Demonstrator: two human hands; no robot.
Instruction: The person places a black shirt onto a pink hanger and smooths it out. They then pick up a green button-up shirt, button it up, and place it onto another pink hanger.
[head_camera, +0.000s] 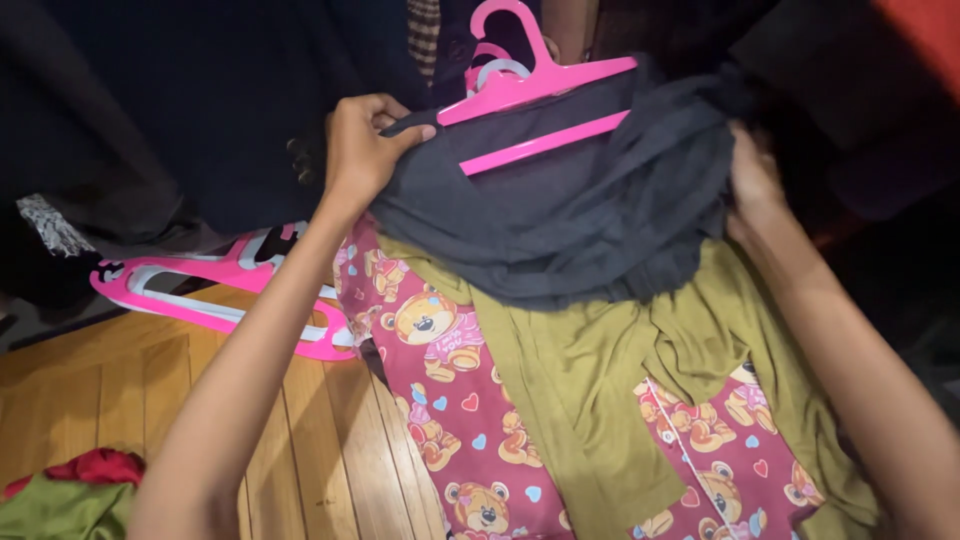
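- The soft dark grey cloth garment (560, 210) hangs in the middle of the view, draped over a bright pink plastic hanger (540, 95). The top of the cloth lies across the hanger's lower bar, and the rest sags down in folds.
- The left hand (360, 150) is at the left top corner of the grey garment. Its fingers are curled tight and pinch the edge of the cloth.
- The right hand (752, 175) is at the right side of the grey garment. It presses into the cloth, but its fingers are tucked behind the folds, so I cannot tell how they sit.
- The grey garment looks light, thin and floppy. It will bend and slip easily, so I think the best spots to hold it are the two top corners, near the hanger bar.
- Just below the grey garment lies an olive green soft cloth (600, 390).
- Under that is a dark pink cloth with teddy bears and little hearts (450, 400).
- To the left of the grey garment, more pink plastic hangers (215, 290) lie on the brown wooden floor (120, 390).
- Far down to the left of the grey garment sits a small heap of red and green cloth (65, 490).
- Behind the grey garment hang dark clothes (200, 100).
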